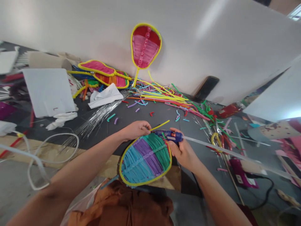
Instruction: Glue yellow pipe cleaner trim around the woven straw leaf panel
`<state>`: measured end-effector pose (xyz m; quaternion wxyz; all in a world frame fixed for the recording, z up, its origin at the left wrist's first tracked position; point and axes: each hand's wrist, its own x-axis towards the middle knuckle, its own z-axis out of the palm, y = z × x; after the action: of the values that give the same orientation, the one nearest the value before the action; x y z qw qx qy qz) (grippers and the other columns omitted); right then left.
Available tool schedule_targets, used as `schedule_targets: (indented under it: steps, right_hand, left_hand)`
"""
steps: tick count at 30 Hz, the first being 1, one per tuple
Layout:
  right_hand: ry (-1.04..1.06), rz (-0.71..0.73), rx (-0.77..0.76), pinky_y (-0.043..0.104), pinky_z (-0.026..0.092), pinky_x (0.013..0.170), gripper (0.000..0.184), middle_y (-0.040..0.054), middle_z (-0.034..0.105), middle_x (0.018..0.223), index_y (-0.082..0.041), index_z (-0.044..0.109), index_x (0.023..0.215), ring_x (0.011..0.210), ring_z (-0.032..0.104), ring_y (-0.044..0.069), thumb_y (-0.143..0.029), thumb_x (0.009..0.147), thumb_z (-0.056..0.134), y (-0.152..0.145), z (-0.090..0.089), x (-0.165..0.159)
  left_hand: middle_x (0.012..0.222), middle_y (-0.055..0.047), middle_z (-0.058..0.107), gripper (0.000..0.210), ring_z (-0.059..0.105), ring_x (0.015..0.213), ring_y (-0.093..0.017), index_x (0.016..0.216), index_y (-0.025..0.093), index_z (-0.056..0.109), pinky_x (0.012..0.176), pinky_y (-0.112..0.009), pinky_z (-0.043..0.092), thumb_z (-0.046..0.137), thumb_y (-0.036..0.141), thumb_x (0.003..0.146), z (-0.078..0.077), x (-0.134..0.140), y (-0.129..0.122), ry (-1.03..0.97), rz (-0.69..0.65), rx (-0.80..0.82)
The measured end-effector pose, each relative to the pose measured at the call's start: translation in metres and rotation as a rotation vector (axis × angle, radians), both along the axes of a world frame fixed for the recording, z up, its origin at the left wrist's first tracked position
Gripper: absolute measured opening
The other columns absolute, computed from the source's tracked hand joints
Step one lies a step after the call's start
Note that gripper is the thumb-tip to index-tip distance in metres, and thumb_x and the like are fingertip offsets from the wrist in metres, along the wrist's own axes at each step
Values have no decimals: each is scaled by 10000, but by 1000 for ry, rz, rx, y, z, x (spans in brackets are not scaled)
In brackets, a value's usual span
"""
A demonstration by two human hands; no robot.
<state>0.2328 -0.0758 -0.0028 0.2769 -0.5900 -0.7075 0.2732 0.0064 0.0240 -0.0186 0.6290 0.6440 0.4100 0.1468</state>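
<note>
My right hand [182, 149] is wrapped round a dark blue hot glue gun [170, 136]. A long clear glue stick [211, 146] runs out of its back to the right. The nozzle points left, at my left hand [138, 130], whose fingers pinch a yellow pipe cleaner [162, 125] by the upper rim of an oval pipe-cleaner panel [145, 155]. Blue, purple and green stripes fill this panel, and a yellow edge borders it. It lies tilted at the table's front edge, above my lap. The glue gun hides part of its upper right rim.
A pink and red panel [145, 47] with yellow edging leans on the wall. Loose pipe cleaners [164, 94] and silver wires [101, 111] lie across the table. A phone [207, 88] leans at the back; scissors [215, 139] lie right. A white cable [56, 135] loops at left.
</note>
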Motion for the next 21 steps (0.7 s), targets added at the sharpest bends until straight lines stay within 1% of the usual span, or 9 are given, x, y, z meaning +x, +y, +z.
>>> schedule_targets:
  steps: [4, 10, 15, 18, 21]
  right_hand:
    - [-7, -11, -29, 347, 549, 671, 437, 99, 633, 974, -199, 418, 1309, 812, 659, 231, -404, 923, 434, 0, 1, 0]
    - [0, -2, -29, 362, 544, 721, 411, 108, 625, 988, -196, 411, 1288, 869, 656, 236, -404, 934, 426, -1, 2, 0]
    - [-47, 12, -1, 391, 523, 804, 424, 160, 592, 1150, -170, 397, 1268, 965, 642, 253, -426, 930, 417, 1, 4, 1]
    - [-101, 33, 19, 392, 519, 795, 437, 179, 571, 1206, -162, 402, 1258, 945, 653, 259, -445, 926, 412, 1, 6, 1]
    - [-135, 45, 31, 367, 521, 756, 398, 169, 573, 1220, -183, 414, 1239, 885, 670, 241, -434, 930, 411, 1, 9, 2]
  left_hand:
    - [611, 50, 547, 313, 431, 522, -96, 893, 166, 591, 511, -209, 298, 629, 393, 680, -1, 0, 0, 1, 6, -14]
    - [602, 52, 541, 298, 417, 510, -90, 894, 165, 591, 502, -206, 289, 623, 387, 697, -2, 0, 0, -1, 0, -9]
    - [609, 48, 544, 319, 419, 518, -94, 890, 161, 584, 505, -209, 290, 628, 402, 687, -2, 1, 0, -9, -2, -25]
    - [611, 48, 544, 328, 433, 522, -98, 888, 164, 585, 508, -210, 293, 630, 414, 680, -2, 1, 0, -4, 0, -26]
    - [626, 42, 559, 329, 444, 530, -99, 893, 165, 585, 510, -209, 298, 633, 412, 680, -2, 1, 0, -9, 1, -27]
